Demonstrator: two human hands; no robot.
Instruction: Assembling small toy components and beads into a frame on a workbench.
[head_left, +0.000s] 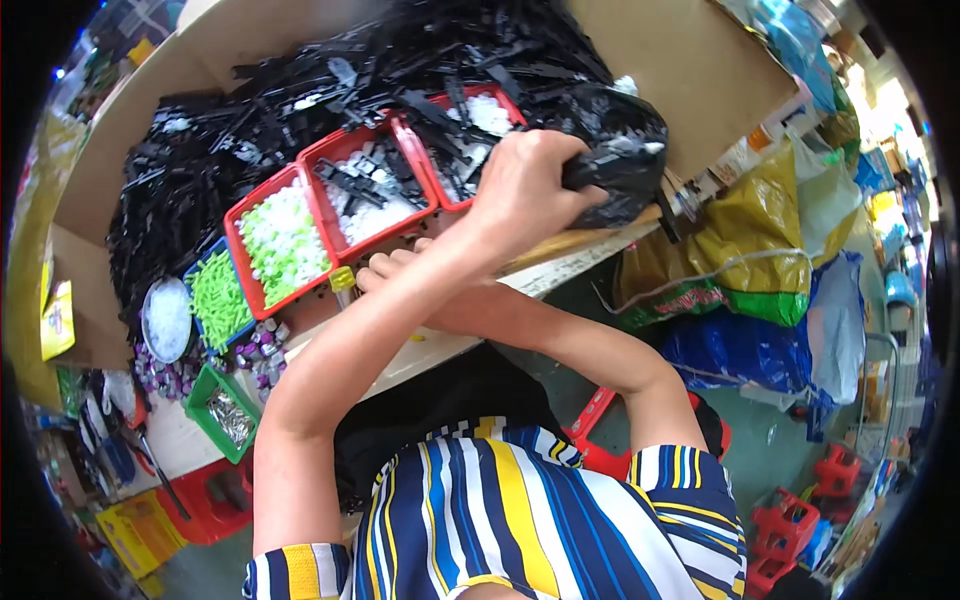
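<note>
My left arm crosses over my right. At the upper right, my left hand [530,185] is closed on the edge of a black plastic bag [625,140], its thumb and fingers on either side. My right hand [390,265] is partly hidden behind the left forearm, at the near edge of the red bins. Its fingers are curled beside a small yellow piece [342,279]; what they hold is hidden. One red bin [375,235] has white pieces and black strips in it. Another red bin [265,303] holds pale green and white pieces.
Black plastic strips [200,150] are heaped behind the bins inside cardboard [670,60]. At left are a blue bin of green pieces [218,290], a white bowl [167,320], purple-and-silver parts [265,350] and a green tray [205,385]. Large sacks [720,240] stand right.
</note>
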